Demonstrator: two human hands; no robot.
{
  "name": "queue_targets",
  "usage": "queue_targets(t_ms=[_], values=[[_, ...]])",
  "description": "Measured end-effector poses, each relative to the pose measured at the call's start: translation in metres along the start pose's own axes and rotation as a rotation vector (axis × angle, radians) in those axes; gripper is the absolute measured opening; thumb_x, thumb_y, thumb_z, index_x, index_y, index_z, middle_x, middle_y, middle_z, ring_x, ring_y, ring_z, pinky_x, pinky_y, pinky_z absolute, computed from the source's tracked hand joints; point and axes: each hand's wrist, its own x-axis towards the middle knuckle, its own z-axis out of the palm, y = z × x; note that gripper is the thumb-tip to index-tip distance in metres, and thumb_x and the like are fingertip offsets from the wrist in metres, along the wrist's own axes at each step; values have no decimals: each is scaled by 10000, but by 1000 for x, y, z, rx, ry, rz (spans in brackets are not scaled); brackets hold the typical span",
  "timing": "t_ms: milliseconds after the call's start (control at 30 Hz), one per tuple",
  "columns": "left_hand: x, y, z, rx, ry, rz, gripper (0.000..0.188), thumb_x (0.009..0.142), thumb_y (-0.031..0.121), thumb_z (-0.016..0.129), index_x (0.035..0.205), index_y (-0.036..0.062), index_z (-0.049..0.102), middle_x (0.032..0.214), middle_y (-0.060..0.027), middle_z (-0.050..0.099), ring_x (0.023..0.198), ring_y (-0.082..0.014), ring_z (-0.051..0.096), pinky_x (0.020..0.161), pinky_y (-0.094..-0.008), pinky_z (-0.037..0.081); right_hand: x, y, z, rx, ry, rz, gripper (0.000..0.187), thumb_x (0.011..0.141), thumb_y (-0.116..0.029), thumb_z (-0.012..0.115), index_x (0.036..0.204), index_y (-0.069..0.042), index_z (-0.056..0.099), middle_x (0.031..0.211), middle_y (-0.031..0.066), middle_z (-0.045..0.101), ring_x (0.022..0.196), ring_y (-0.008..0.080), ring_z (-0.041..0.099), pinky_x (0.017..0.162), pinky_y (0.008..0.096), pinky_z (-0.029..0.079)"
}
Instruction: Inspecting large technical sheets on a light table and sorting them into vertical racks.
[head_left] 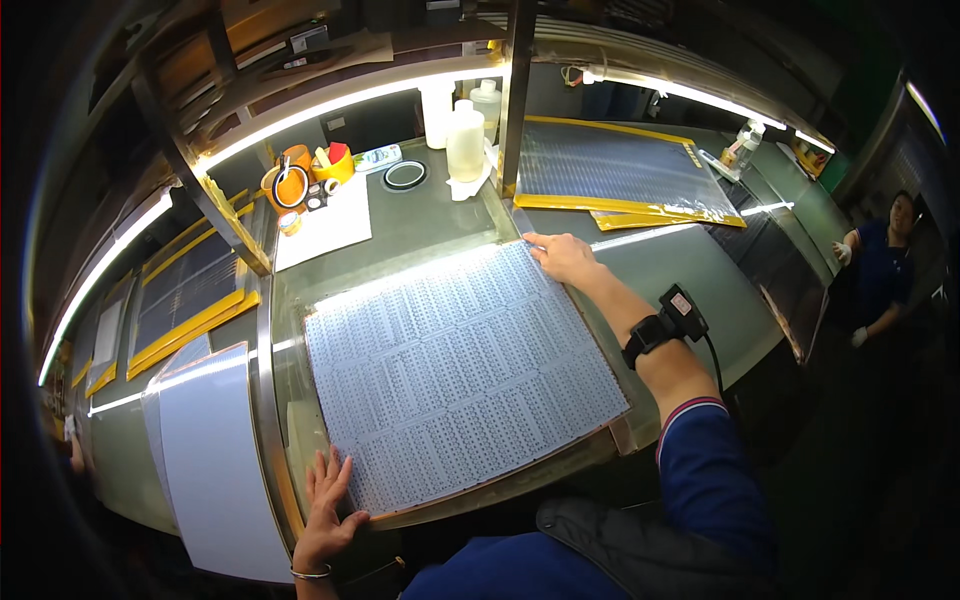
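A large thin rectangular panel [465, 370], pale bluish with dense rows of small dark marks and a copper-coloured edge, lies on the glass-topped bench [440, 215] in front of me. My left hand [328, 500] is at its near left corner, fingers spread and thumb against the near edge, gripping nothing. At the far right corner is my right hand [565, 258], its fingertips closed around the panel's corner. The underside of that grip is hidden. My right wrist wears a black strap with a small boxy device [682, 308] and a cable.
Orange and yellow tape rolls [291, 186], a white sheet [335, 225], a round dark-rimmed disc [404, 176] and plastic bottles [465, 145] stand beyond. Yellow-edged screens [620, 170] lie on both sides, a plain white panel [222, 460] at left. Another person [885, 260] stands far right.
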Motion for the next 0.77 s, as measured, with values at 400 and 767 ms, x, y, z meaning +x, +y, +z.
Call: queue_targets(t_ms=[400,767], values=[[-1,-1,1,3,-4,-4,866,640,95,722,1408,72,323,1509,-156,161,1415,-309,21,1117,-439,-53,3,2,5,-38,-22,11,355,929,-371,439,1273,-330,515,1162,86,609,1050,292,577,909,385,442],[-9,-14,9,-6,125,22,861,634,116,742,1397,68,346,1505,-195,144,1404,-371,15,1117,-464,-5,0,-15,-1,-305,-76,-44,453,887,-491,485,1287,-281,523,1489,157,205,1362,349,154,1045,480,253]])
